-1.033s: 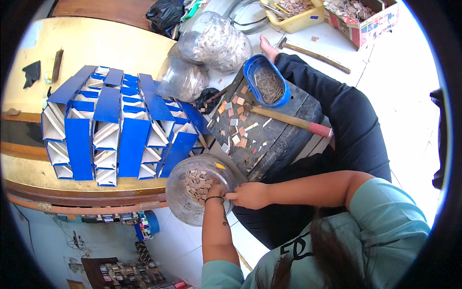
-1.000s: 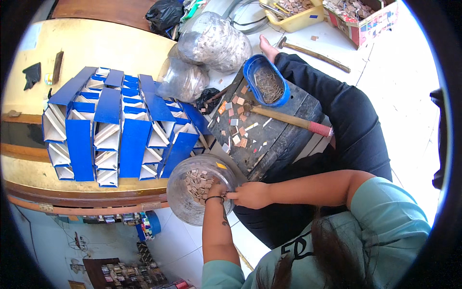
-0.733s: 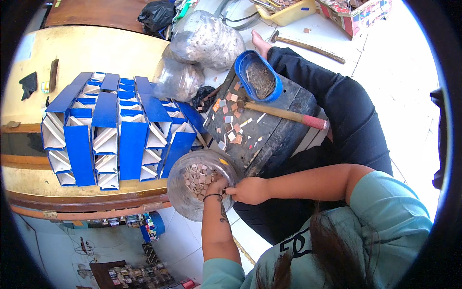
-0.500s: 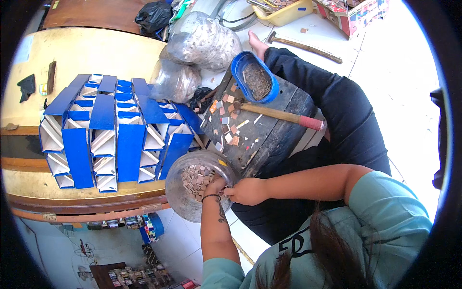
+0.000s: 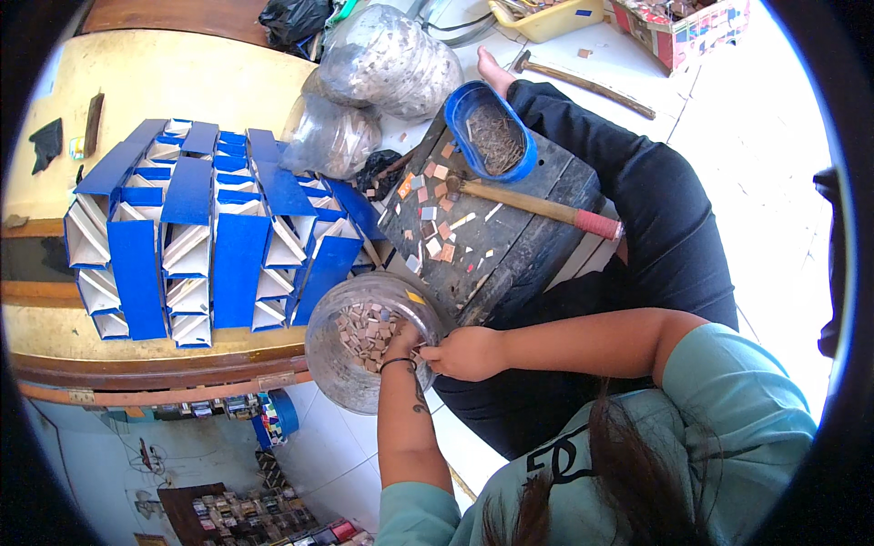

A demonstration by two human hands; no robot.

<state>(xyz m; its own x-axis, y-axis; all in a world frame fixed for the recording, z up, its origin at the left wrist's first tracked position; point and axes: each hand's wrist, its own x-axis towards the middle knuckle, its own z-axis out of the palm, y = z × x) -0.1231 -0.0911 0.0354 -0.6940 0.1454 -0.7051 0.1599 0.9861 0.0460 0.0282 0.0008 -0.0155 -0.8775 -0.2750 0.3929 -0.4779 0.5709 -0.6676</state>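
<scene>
A clear, round plastic jar (image 5: 330,387) lies tilted beside my legs with its mouth toward me. Small square brown and pinkish tile pieces (image 5: 362,329) are heaped inside it. My left hand (image 5: 401,340) reaches through the mouth into these pieces, and its fingers are hidden among them. At the jar's right edge, my right hand (image 5: 468,354) is closed, its fingers pinching the rim. Just beyond, a dark wooden block (image 5: 537,246) carries scattered tile chips (image 5: 445,229) and a hammer (image 5: 528,205) with a red-wrapped grip.
A blue oval tub (image 5: 526,164) of thin brown bits sits on the block. Stacked blue box-like holders (image 5: 241,282) with pale insides stand at left. Filled plastic bags (image 5: 391,64), a second hammer (image 5: 592,85), a yellow basin (image 5: 551,23) and a patterned box (image 5: 687,36) lie farther off.
The whole view has shifted slightly. My left hand stays in the jar among the tile pieces, and my right hand stays at its rim.
</scene>
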